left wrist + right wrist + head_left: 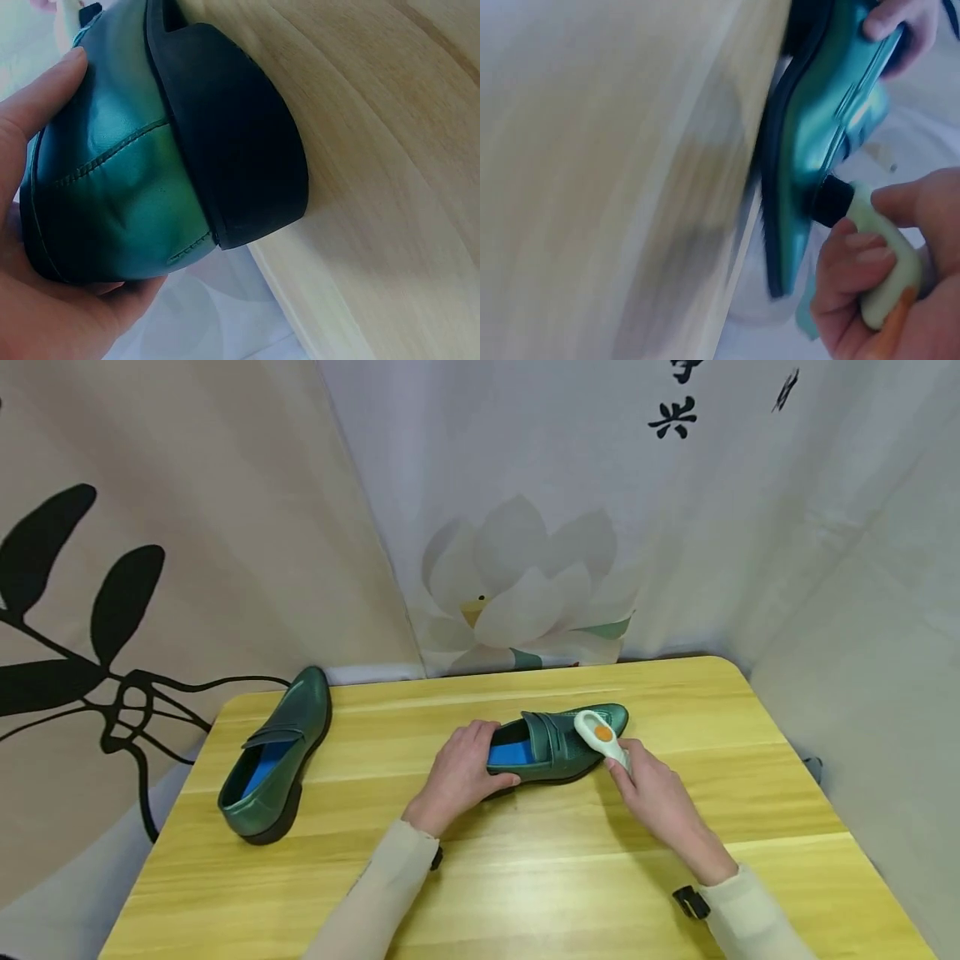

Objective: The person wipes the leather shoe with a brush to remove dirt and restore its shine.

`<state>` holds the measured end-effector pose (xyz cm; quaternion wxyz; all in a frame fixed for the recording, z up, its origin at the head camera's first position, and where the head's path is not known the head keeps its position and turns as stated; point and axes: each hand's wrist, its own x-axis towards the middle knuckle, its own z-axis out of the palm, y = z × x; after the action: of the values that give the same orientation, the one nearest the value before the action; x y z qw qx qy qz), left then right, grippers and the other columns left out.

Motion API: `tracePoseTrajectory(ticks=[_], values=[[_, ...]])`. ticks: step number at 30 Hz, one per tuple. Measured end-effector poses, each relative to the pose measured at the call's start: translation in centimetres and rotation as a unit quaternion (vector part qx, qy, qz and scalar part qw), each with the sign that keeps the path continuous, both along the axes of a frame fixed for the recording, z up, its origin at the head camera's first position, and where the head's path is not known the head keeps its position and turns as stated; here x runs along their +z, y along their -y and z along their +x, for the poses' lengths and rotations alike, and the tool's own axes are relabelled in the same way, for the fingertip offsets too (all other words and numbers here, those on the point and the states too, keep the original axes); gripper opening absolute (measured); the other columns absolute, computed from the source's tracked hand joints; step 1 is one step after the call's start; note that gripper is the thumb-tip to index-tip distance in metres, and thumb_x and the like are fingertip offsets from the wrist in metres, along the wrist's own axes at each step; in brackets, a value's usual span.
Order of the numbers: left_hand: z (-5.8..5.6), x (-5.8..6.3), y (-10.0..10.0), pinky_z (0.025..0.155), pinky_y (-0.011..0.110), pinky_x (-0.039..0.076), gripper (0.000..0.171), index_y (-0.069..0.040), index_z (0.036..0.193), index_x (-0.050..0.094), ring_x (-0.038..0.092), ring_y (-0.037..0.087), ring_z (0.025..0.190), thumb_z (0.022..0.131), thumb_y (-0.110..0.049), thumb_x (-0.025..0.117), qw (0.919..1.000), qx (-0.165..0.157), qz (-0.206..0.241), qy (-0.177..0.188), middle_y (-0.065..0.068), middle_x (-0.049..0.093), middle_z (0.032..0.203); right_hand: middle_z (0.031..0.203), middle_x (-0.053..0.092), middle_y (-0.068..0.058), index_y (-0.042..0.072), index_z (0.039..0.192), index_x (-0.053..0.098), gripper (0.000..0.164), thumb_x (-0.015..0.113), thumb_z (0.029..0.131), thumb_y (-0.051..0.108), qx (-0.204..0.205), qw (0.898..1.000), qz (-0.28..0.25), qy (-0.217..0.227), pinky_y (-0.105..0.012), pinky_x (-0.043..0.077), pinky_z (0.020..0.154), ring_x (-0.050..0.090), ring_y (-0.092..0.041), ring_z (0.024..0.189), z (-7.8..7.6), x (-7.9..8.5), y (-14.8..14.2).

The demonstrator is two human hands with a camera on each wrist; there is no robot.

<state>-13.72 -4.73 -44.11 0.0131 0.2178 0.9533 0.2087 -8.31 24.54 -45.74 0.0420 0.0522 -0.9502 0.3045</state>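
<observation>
A green leather loafer [553, 760] with a blue insole and black sole stands on the table, its toe toward the right. My left hand [461, 772] grips its heel end; in the left wrist view, thumb and fingers wrap the back of the loafer [127, 187] above the black heel. My right hand [660, 797] holds a small shoe brush [597, 732] with a pale handle and an orange spot. In the right wrist view, the brush's black head [832, 201] is against the upper near the toe. Whether that head is bristle or sponge cannot be seen.
A matching green loafer [294, 760] stands at the table's left side, toe toward the back. The wooden table [480, 893] has rounded back corners. Behind it hangs a pale curtain [525, 460] with flower, leaf and character prints.
</observation>
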Motion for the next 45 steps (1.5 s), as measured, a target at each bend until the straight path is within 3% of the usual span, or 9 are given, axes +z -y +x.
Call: tracePoseTrajectory(ticks=[6, 9, 15, 19, 26, 32, 36, 41, 45], values=[[0.1, -0.3, -0.1, 0.107, 0.047, 0.048, 0.084, -0.002, 0.144, 0.053, 0.055, 0.032, 0.127, 0.083, -0.050, 0.086, 1.0000, -0.002, -0.001, -0.002, 0.014, 0.058, 0.140, 0.106, 0.066, -0.027, -0.011, 0.136, 0.051, 0.045, 0.055, 0.109, 0.024, -0.046, 0.998, 0.029, -0.044, -0.050, 0.049, 0.058, 0.060, -0.032, 0.074, -0.7, -0.6, -2.0], [0.1, -0.3, 0.0, 0.107, 0.047, 0.048, 0.084, -0.002, 0.145, 0.053, 0.055, 0.033, 0.127, 0.083, -0.050, 0.085, 1.0000, 0.000, 0.000, 0.000, 0.014, 0.058, 0.141, 0.109, 0.065, -0.029, -0.012, 0.137, 0.050, 0.045, 0.055, 0.109, 0.023, -0.054, 0.997, 0.025, -0.053, -0.055, 0.051, 0.061, 0.062, -0.035, 0.076, -0.9, -0.9, -1.7], [0.1, 0.0, 0.4, 0.107, 0.048, 0.048, 0.085, -0.002, 0.145, 0.053, 0.055, 0.033, 0.127, 0.083, -0.050, 0.086, 1.0000, 0.005, -0.002, -0.006, 0.014, 0.059, 0.140, 0.109, 0.066, -0.027, -0.013, 0.136, 0.050, 0.045, 0.059, 0.107, 0.020, -0.011, 0.999, 0.018, -0.041, -0.049, 0.052, 0.061, 0.061, -0.031, 0.076, -0.2, -0.9, 0.1], [0.0, 0.1, 0.6, 0.107, 0.049, 0.047, 0.085, -0.002, 0.145, 0.052, 0.055, 0.034, 0.127, 0.083, -0.049, 0.086, 1.0000, 0.006, 0.001, -0.004, 0.015, 0.058, 0.140, 0.107, 0.068, -0.024, -0.010, 0.135, 0.053, 0.042, 0.061, 0.106, 0.020, -0.013, 0.999, 0.028, -0.045, -0.049, 0.051, 0.060, 0.061, -0.031, 0.075, -0.2, -0.5, -0.1], [-0.1, 0.2, 0.8, 0.106, 0.049, 0.048, 0.085, -0.002, 0.145, 0.052, 0.055, 0.033, 0.125, 0.083, -0.048, 0.087, 1.0000, 0.008, 0.003, -0.001, 0.015, 0.058, 0.140, 0.099, 0.066, -0.026, -0.013, 0.138, 0.049, 0.047, 0.051, 0.110, 0.025, -0.049, 0.998, 0.020, -0.035, -0.053, 0.049, 0.060, 0.060, -0.034, 0.074, -2.5, -0.2, -2.5], [-0.4, 0.2, 0.6, 0.106, 0.049, 0.048, 0.084, -0.001, 0.145, 0.052, 0.055, 0.034, 0.126, 0.083, -0.048, 0.087, 1.0000, 0.002, 0.004, -0.008, 0.015, 0.058, 0.140, 0.081, 0.056, -0.016, -0.015, 0.141, 0.043, 0.053, 0.044, 0.113, 0.030, -0.061, 0.998, 0.008, -0.003, -0.040, 0.041, 0.052, 0.052, -0.027, 0.063, -4.0, -0.2, -3.6], [-0.3, 0.1, 0.6, 0.106, 0.049, 0.048, 0.085, -0.002, 0.145, 0.052, 0.055, 0.033, 0.126, 0.083, -0.048, 0.087, 1.0000, 0.003, 0.000, -0.002, 0.015, 0.058, 0.140, 0.083, 0.058, -0.014, -0.013, 0.140, 0.045, 0.050, 0.047, 0.112, 0.027, -0.047, 0.999, 0.009, -0.001, -0.038, 0.042, 0.053, 0.052, -0.025, 0.064, -3.1, -0.1, -2.6], [-0.1, -0.1, 0.4, 0.106, 0.049, 0.048, 0.084, -0.002, 0.145, 0.052, 0.055, 0.033, 0.125, 0.083, -0.048, 0.087, 1.0000, 0.006, 0.002, -0.003, 0.014, 0.058, 0.140, 0.098, 0.065, -0.017, -0.009, 0.139, 0.050, 0.045, 0.053, 0.110, 0.025, -0.015, 1.000, 0.026, -0.002, -0.038, 0.042, 0.054, 0.055, -0.025, 0.069, -1.2, 0.4, -0.5], [0.0, -0.1, 0.0, 0.106, 0.049, 0.048, 0.084, -0.002, 0.144, 0.053, 0.056, 0.034, 0.125, 0.083, -0.048, 0.087, 1.0000, 0.004, 0.006, -0.006, 0.015, 0.059, 0.140, 0.099, 0.065, -0.018, -0.008, 0.139, 0.051, 0.046, 0.053, 0.110, 0.027, -0.023, 0.999, 0.039, -0.008, -0.038, 0.041, 0.052, 0.055, -0.025, 0.068, -1.0, 0.5, -1.4]])
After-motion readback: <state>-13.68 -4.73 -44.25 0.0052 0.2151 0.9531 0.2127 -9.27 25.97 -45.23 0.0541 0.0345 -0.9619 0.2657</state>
